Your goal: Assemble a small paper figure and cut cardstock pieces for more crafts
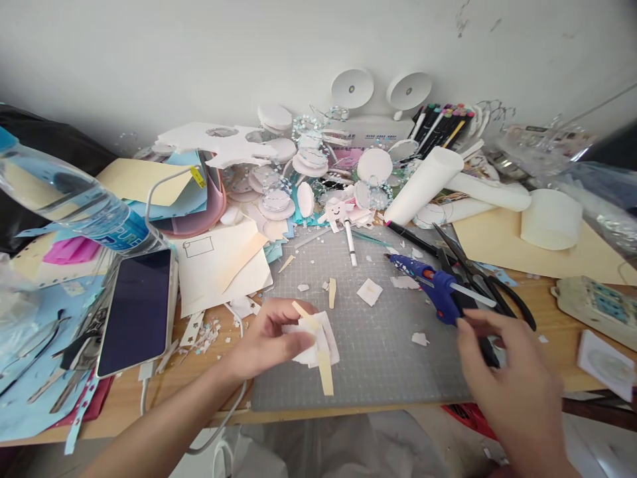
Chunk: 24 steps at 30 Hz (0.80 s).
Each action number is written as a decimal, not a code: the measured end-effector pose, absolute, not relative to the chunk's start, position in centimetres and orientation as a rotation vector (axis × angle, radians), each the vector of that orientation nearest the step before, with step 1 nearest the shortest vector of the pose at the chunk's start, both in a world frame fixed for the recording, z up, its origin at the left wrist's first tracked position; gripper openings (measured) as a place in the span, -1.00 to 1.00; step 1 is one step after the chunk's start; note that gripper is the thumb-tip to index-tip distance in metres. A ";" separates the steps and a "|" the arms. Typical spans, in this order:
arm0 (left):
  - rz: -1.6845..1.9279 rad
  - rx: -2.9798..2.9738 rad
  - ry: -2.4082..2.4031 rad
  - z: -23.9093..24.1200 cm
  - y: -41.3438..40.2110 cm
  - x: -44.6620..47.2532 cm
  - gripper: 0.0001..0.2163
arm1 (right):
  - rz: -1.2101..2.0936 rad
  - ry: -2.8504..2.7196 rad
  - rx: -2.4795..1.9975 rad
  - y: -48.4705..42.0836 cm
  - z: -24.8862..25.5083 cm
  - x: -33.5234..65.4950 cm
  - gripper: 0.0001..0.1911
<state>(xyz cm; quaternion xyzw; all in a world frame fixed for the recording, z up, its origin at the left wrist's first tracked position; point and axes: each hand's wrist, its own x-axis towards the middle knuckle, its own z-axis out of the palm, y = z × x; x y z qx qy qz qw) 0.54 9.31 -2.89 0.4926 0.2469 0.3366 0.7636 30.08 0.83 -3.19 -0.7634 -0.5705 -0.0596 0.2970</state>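
Observation:
My left hand pinches a small stack of white paper pieces with cream strips over the near left part of the grey cutting mat. My right hand hovers at the mat's right edge, fingers curled and slightly blurred, just in front of a blue hot glue gun that lies on the mat. Whether it touches the gun's black handle is unclear. Black scissors lie beside the gun.
A phone on a cable and a water bottle sit at left among paper sheets. White foam discs, rolls and markers crowd the back by the wall. A power strip lies right. Paper scraps dot the mat.

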 end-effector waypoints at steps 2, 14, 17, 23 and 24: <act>0.728 1.074 0.531 -2.9 9.3 0.6 -0.76 | -0.161 -1.472 -1.979 -0.3 -2.3 28.9 -0.79; 0.747 1.114 0.562 -2.6 9.4 0.8 -0.73 | 0.514 -1.794 -1.509 8.0 -0.3 23.2 -0.63; 0.741 1.119 0.562 -2.6 9.5 0.8 -0.73 | 0.511 -2.084 -1.378 10.2 -0.6 23.1 -0.67; 0.735 1.098 0.509 -2.8 9.4 0.8 -0.73 | 0.495 -2.460 -1.039 11.7 -3.6 24.1 -0.69; 0.735 1.079 0.514 -2.9 9.4 0.8 -0.74 | 0.486 -2.458 -1.044 11.8 -4.0 24.3 -0.72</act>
